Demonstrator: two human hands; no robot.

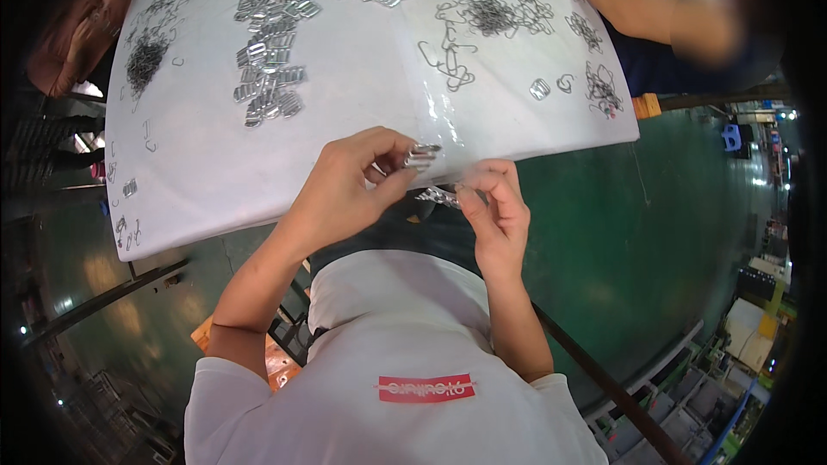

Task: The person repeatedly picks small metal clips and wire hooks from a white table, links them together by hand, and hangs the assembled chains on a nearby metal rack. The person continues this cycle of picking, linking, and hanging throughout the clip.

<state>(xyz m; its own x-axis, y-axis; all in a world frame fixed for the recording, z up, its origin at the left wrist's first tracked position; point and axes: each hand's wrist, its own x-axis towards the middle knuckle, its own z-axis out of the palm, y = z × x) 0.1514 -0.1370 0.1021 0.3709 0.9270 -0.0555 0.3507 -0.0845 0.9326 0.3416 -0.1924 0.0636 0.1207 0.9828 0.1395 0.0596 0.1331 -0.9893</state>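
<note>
My left hand (pixel 366 174) pinches a shiny metal slotted buckle (pixel 422 156) between thumb and fingertips, just over the table's near edge. Close by on the right, my right hand (pixel 498 213) has its thumb and forefinger pressed together; the fingertips are slightly blurred, and I cannot make out what is in them. More shiny metal pieces (pixel 438 197) show below the edge, between my hands and close to the right fingertips. What bears them is hidden.
On the white-covered table (pixel 362 86) lies a large heap of metal buckles (pixel 297 4). Bent wire hooks (pixel 491 13) form a tangle at the right, with smaller clusters (pixel 601 90) along that side. Other people's arms (pixel 637 13) reach in at the right and far left.
</note>
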